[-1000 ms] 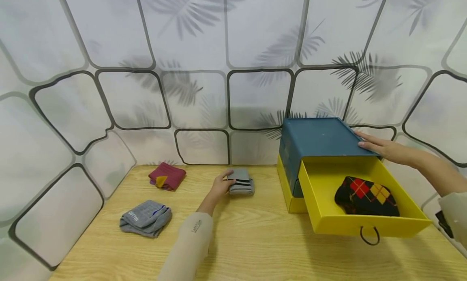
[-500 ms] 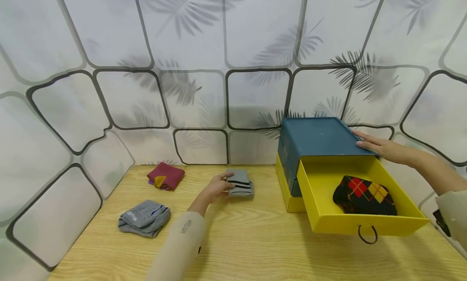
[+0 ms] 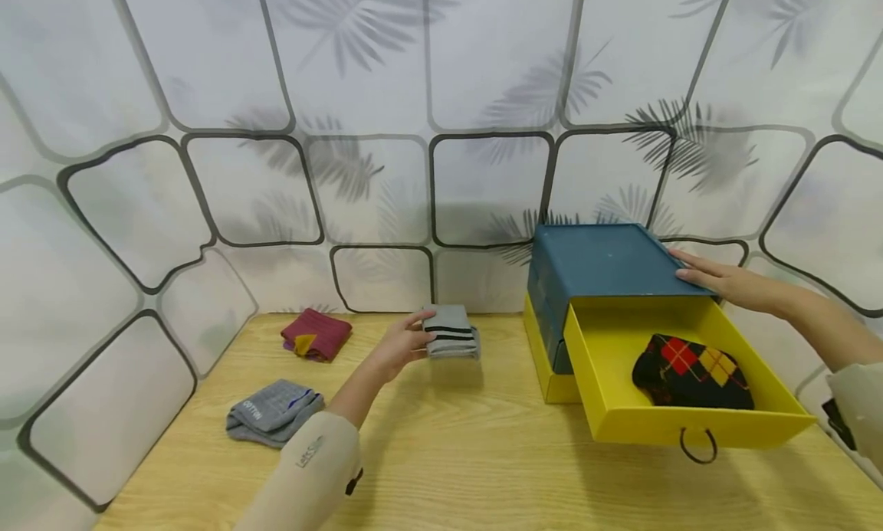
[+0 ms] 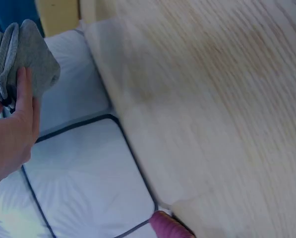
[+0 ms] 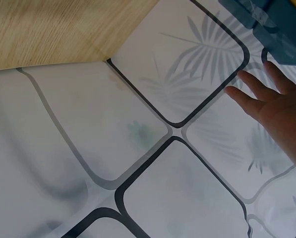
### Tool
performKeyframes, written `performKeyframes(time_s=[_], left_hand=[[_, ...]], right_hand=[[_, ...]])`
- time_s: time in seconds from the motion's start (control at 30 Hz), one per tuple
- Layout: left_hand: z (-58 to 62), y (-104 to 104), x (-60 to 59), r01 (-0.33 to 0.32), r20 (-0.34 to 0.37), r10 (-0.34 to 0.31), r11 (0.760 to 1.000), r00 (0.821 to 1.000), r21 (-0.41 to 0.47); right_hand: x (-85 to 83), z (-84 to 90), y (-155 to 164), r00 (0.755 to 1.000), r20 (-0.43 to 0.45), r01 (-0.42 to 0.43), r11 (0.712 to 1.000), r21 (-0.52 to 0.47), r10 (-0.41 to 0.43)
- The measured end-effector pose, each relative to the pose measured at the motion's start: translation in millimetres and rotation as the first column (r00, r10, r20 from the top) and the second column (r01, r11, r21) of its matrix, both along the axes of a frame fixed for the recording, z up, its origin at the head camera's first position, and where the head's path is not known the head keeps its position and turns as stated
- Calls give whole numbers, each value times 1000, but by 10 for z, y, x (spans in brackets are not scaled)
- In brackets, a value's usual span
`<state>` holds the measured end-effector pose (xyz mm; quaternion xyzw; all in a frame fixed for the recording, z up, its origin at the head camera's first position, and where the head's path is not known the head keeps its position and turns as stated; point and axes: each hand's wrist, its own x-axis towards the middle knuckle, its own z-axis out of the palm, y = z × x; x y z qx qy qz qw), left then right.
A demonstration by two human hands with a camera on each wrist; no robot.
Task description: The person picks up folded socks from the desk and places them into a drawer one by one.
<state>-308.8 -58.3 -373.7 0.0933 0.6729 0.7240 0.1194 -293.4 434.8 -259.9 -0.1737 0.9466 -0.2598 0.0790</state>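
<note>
Pinched between thumb and fingers of the left hand [image 3: 395, 349], a folded grey sock bundle [image 3: 450, 331] is held just above the wooden table [image 3: 483, 454], near the back wall and a little left of the yellow box. The bundle is light grey knit with two black stripes across its upper face, folded into a compact, roughly rectangular pad; the left wrist view shows its layered edges [image 4: 20, 54] stacked against the fingers [image 4: 24, 96], the cloth soft and slightly rounded at the corner. The right hand [image 3: 720, 280] lies flat with straight fingers on the right edge of the blue lid [image 3: 600, 259], holding nothing; the right wrist view shows those fingers [image 5: 259, 89] spread beside the blue corner. Under the lid, a yellow drawer [image 3: 697, 427] stands pulled out toward the person, with a black ring pull [image 3: 698, 445] on its front. Inside it lies a black argyle sock bundle [image 3: 690, 370] with red and yellow diamonds. On the table's left side rest a dark red sock bundle [image 3: 317, 333] with a yellow patch, near the wall, and a grey sock bundle [image 3: 274, 412] with white lettering, closer to the person
</note>
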Motion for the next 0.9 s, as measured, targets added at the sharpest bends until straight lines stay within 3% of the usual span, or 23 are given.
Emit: performKeyframes(time_s=[0.17, 0.57, 0.9], left_hand=[[190, 35, 126, 3, -16, -2, 999, 1000, 51], [754, 314, 546, 107, -17, -106, 983, 994, 152], [995, 589, 770, 191, -47, -185, 960, 982, 206]], right_hand=[[-15, 10, 12, 1000, 1, -6, 1000, -3, 6], [-42, -15, -8, 1000, -15, -13, 1000, -2, 13], [-42, -21, 5, 1000, -11, -5, 1000, 7, 5]])
